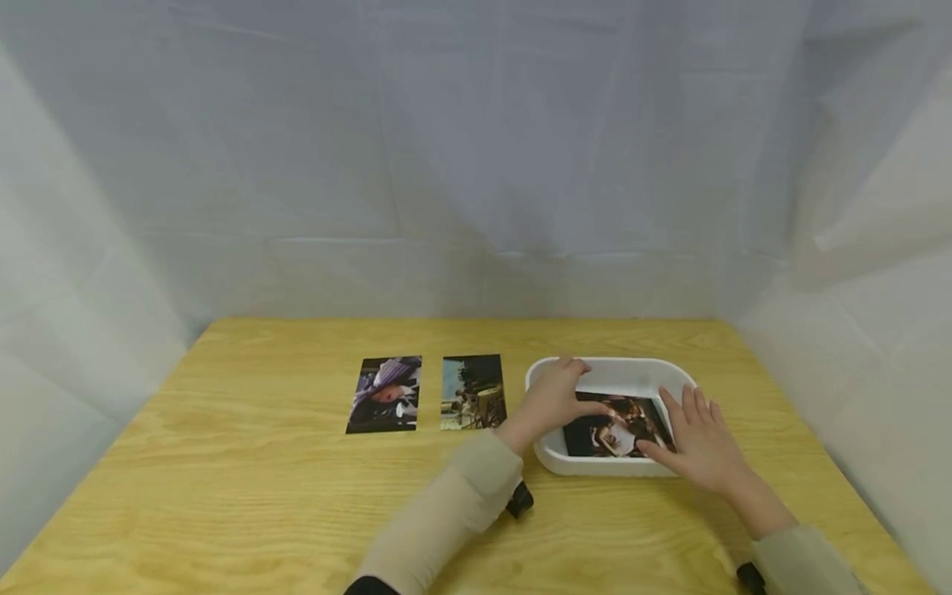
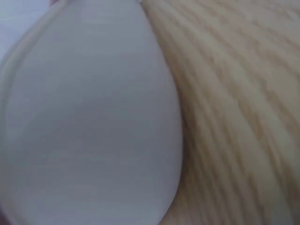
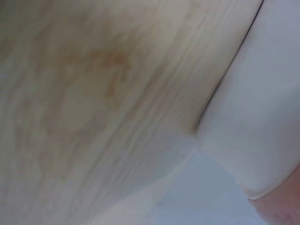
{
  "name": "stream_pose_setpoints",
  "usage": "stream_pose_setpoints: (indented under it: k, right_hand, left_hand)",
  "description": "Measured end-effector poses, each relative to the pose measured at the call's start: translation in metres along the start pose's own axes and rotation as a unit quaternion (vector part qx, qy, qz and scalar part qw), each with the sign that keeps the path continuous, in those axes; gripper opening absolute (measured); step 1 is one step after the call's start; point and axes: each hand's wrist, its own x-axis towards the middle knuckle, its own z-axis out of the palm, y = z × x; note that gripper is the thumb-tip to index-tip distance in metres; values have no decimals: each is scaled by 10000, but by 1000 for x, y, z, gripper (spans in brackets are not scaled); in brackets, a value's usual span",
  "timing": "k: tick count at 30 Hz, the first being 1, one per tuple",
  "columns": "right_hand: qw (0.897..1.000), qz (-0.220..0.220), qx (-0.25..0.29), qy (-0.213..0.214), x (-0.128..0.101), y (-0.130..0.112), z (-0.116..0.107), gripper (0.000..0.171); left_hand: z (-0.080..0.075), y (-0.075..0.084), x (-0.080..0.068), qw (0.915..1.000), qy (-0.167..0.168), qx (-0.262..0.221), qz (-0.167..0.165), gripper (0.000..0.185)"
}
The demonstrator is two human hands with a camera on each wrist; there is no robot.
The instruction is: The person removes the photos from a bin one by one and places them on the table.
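On the left, the purple-toned photo (image 1: pixel 383 397) and the blue-skied photo (image 1: pixel 473 393) are lying apart on the wooden table (image 1: pixel 223 471). Your left hand (image 1: pixel 552 401) is arching over the left side of the white tray (image 1: pixel 610 467), thumb and fingers wide apart. Between your hands, the dark photo (image 1: pixel 617 431) is lying inside the tray; you're probably settling it, so working lightly by its edges should be sparing its face. Your right hand (image 1: pixel 702 446) is lying splayed across the right rim; whether either thumb is pressing, I can't tell.

Smooth plastic-looking tray (image 1: pixel 610 467), paper prints (image 1: pixel 383 395), table (image 1: pixel 260 463) — grained wood, matt cloth sleeves (image 1: pixel 454 504)
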Motion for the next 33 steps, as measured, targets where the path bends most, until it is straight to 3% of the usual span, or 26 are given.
stream_pose_setpoints:
  k: [7,13,21,28,33]
  right_hand:
    - [10000,-12,33,-22,-2,-2,1,86]
    - [10000,-42,4,36,-3,-2,-1,86]
    - [10000,-48,-15,60,-3,-4,-2,85]
    - [10000,0,34,0,-3,-3,-2,85]
    - [10000,-10,47,13,-2,-4,-4,85]
  left_hand:
    - [16,7,2,9970,-328,705,23,68]
    - [19,9,4,9937,-635,912,-165,73]
    - [28,9,4,9749,-1524,1620,-81,85]
    - [33,6,6,9649,-1954,1710,-382,83]
    - [32,6,7,9649,-1933,1726,-426,80]
